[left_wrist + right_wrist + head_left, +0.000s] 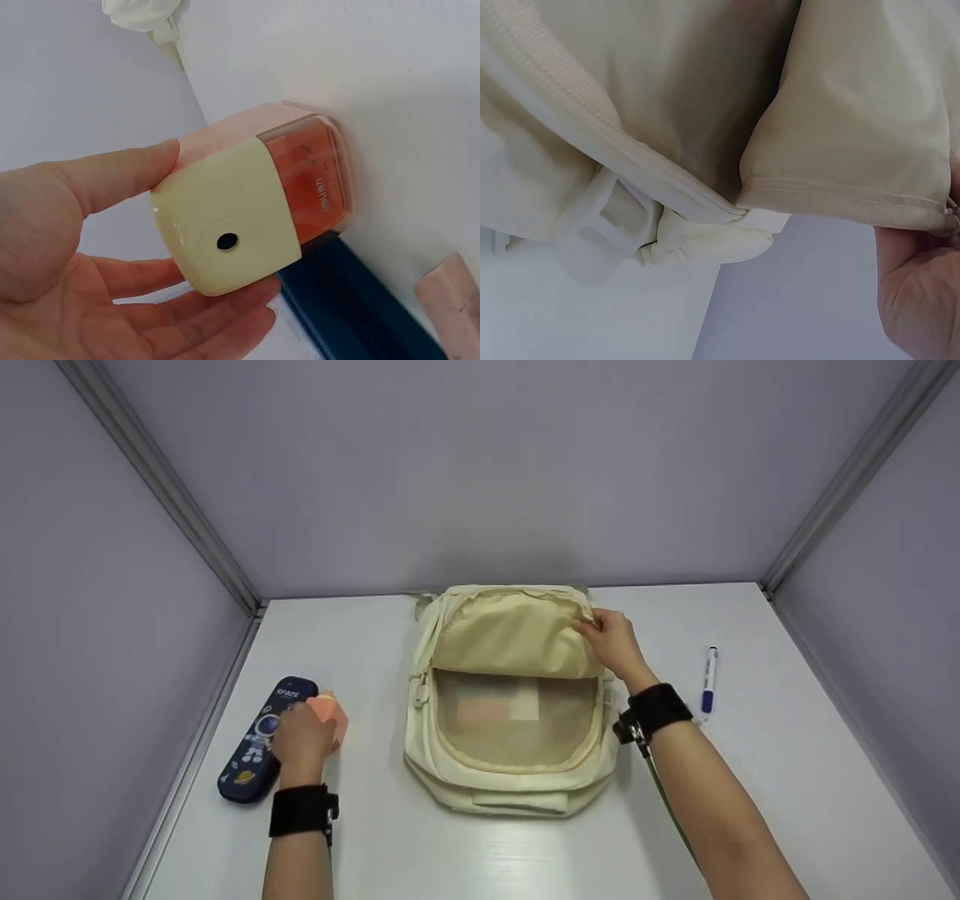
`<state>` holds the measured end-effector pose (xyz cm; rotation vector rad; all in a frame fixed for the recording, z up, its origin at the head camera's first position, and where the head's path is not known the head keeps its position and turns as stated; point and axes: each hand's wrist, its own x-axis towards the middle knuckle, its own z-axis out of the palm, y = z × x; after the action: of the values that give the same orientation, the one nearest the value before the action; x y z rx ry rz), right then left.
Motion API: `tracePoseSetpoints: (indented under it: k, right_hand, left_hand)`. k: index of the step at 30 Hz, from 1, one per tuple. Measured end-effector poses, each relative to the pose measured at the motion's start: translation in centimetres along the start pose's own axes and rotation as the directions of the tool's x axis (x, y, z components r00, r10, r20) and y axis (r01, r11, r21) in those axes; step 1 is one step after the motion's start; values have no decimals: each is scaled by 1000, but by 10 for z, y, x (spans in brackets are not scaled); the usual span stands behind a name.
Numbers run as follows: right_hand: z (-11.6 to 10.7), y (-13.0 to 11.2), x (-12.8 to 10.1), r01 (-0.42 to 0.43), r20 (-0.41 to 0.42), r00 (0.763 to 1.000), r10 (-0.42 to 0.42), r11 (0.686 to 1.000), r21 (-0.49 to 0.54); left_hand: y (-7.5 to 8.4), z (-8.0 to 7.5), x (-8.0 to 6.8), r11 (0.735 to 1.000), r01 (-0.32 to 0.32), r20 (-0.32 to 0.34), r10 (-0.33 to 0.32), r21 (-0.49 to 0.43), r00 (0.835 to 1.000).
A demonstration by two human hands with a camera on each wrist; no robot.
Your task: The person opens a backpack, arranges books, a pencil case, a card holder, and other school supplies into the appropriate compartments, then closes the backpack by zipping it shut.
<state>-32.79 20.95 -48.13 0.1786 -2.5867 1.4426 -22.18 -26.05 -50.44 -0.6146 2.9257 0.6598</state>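
Two bare arms w/ black wrist straps reach over a white counter (480, 855).

Nearest, the left hand (301, 740) holds a small peach-and-cream pencil sharpener (247, 210) at the counter's left side. Thumb lies on top, fingers (187, 315) curl under it; grip is loose, palm mostly open. Touching the hand on its left is a dark blue pencil case (259, 739) w/ space print. In the left wrist view a pink block, poss. an eraser (450, 304), shows at the corner; can't tell more.

Center: a cream backpack (510, 780) lies flat, main pocket unzipped. The right hand (615, 645) pinches the flap's (514, 637) upper right edge, holding it back, so the mesh lining inside shows. Right of the bag, well apart, a white marker w/ blue cap (709, 681).

Risks, as judgement: the sharpener sits on few fingers, so it could slip and drop, and its clear shavings bin might pop loose and spill. If the right-hand pinch slackens, the soft flap could fall over the opening and block anything going in. The hand could also nudge the pencil case toward the left edge.

Far: the counter is smooth, glossy, reflecting light. Plain pale lilac walls box it in on three sides, w/ grey metal strips at the corners.
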Motion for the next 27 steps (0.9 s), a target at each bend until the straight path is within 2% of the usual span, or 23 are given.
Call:
tracePoseSetpoints:
  k: [5, 8, 11, 14, 17, 19, 21, 25, 27]
  right_hand:
    - [-1, 0, 1, 11, -7, 1000, -11, 1000, -8]
    - [-2, -1, 3, 14, -12, 1000, -14, 1000, -9]
    - [-3, -1, 3, 14, -13, 1000, -14, 1000, -5]
    - [-2, -2, 2, 5, -8, 1000, -5, 1000, -2]
    - [-2, -1, 2, -7, 0, 1000, 7, 1000, -3]
    - [-3, -2, 2, -17, 1, 1000, 17, 1000, -2]
    - [-3, -2, 2, -24, 0, 1000, 24, 1000, -3]
    - [-5, -1, 2, -26, -6, 1000, 26, 1000, -6]
    - [-5, -2, 2, -22, -10, 1000, 22, 1000, -11]
  left_hand:
    - [6, 2, -4, 999, -41, -82, 41, -5, 996]
    - [14, 3, -9, 997, -72, -130, 66, -41, 989]
    - [24, 3, -16, 986, -146, -189, 129, -83, 973]
    - [37, 4, -27, 961, -252, -248, 218, -114, 944]
    - [52, 4, -39, 914, -376, -312, 316, -153, 896]
    - [63, 4, -48, 867, -464, -357, 382, -179, 852]
    - [73, 6, -55, 809, -553, -405, 446, -199, 798]
    - [90, 15, -64, 687, -705, -474, 567, -180, 674]
    - [97, 22, -67, 638, -753, -482, 614, -163, 625]
